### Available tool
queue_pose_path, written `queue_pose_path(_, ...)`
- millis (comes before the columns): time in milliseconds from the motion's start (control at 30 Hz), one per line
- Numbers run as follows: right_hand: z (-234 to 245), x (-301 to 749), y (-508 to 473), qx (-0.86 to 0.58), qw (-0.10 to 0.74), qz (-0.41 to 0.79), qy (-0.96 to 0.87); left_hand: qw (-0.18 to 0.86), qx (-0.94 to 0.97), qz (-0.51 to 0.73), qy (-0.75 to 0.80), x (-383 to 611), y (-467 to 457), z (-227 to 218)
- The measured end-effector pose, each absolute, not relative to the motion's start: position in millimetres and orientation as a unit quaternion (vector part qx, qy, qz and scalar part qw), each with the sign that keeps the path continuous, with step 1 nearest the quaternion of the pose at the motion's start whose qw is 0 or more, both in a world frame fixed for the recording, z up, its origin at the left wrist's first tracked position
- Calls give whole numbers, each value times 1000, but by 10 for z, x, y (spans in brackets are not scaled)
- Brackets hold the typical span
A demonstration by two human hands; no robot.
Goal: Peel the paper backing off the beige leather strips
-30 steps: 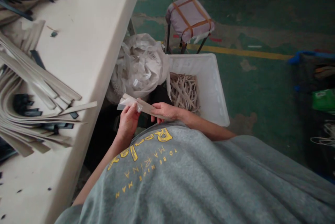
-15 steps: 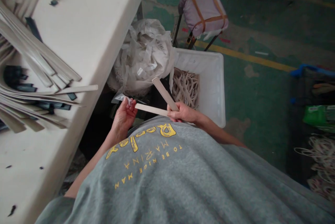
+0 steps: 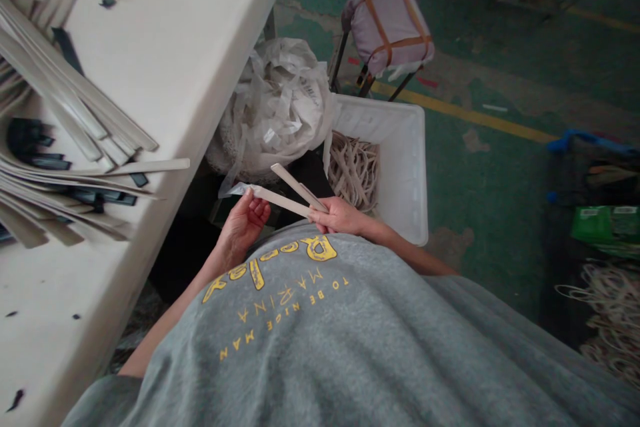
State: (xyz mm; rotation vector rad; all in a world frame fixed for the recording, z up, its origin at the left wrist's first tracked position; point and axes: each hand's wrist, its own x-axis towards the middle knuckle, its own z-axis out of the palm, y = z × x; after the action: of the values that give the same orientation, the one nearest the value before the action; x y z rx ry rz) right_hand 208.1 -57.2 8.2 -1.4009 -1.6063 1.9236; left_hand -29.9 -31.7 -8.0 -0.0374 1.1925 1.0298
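Note:
My right hand [image 3: 341,216] is closed around a flat beige strap [image 3: 285,202]. One length points left toward my other hand, and a second beige length [image 3: 295,182] slants up and left from the same grip; whether they are one folded strap is unclear. My left hand [image 3: 246,222] pinches a small clear plastic sleeve [image 3: 239,188] between thumb and fingers, at the left tip of the strap. The plastic appears to overlap that tip, though the thumb hides part of it. Both hands are just in front of my grey shirt.
At left, a white table [image 3: 200,20] carries a pile of beige straps [image 3: 65,87] and dark scraps. Below its edge sits a bulging plastic bag [image 3: 285,100]. Beside it stands a white bin [image 3: 403,167] with coiled strips [image 3: 354,170]. A cushioned stool [image 3: 390,27] stands behind.
The strap's left tip and the plastic have come together at my left thumb. My right hand has shifted slightly left, and the slanted length has tipped lower.

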Motion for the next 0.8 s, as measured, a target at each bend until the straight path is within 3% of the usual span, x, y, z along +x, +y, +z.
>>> queue_pose_path(333, 177, 1945, -500, -489, 49, 620, -612, 650, 100, 493, 570, -480, -460, -73)
queue_pose_path(600, 228, 1682, -421, -454, 86, 626, -628, 762, 82, 334, 549, -396, -573, -4)
queue_pose_path(800, 471, 1832, -408, -402, 116, 629, -656, 740, 96, 419, 518, -495, -695, 133)
